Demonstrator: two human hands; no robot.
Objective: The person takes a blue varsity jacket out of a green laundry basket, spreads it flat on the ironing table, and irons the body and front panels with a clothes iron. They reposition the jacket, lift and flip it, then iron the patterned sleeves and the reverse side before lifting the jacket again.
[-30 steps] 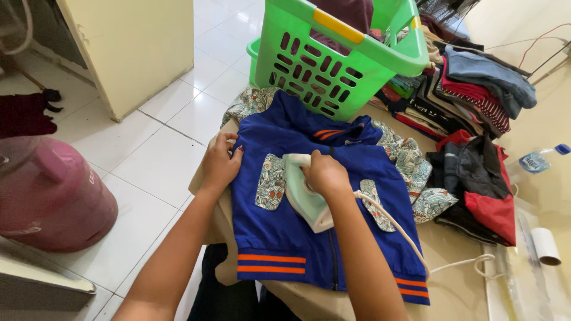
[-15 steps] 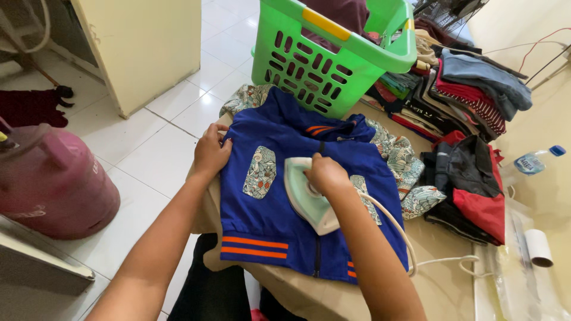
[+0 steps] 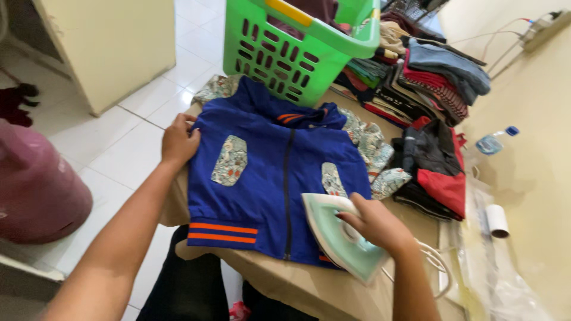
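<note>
White tiled floor [image 3: 119,148] all along the left, with a pale cabinet [image 3: 113,47] standing on it and a dark red gas cylinder [image 3: 35,184] at the left edge. Counter [image 3: 309,285] under a tan cover, running along a cream wall [image 3: 535,178]. Green laundry basket [image 3: 297,53] at the far end of the counter, dark clothes inside. Stack of folded clothes [image 3: 434,83] just right of the basket, against the wall; a red and black garment [image 3: 434,172] lying nearer, beside the stack.

Blue jacket [image 3: 267,178] spread flat in the middle of the counter, front side up, zip closed, orange stripes on the hem, patterned patches on both sides of the chest; patterned cloth showing from under it at the collar and on the right.

Pale green iron [image 3: 339,238] resting at the jacket's lower right hem, tilted, its white cord looping off to the right. Right hand [image 3: 372,223] curled around the iron's handle, gripping it. Left hand [image 3: 178,139] pressed down on the jacket's left shoulder, fingers bent and bunching the fabric edge.

Small plastic bottle [image 3: 493,142] with a blue cap lying near the wall; white roll [image 3: 496,220] further along, on clear plastic sheeting.
</note>
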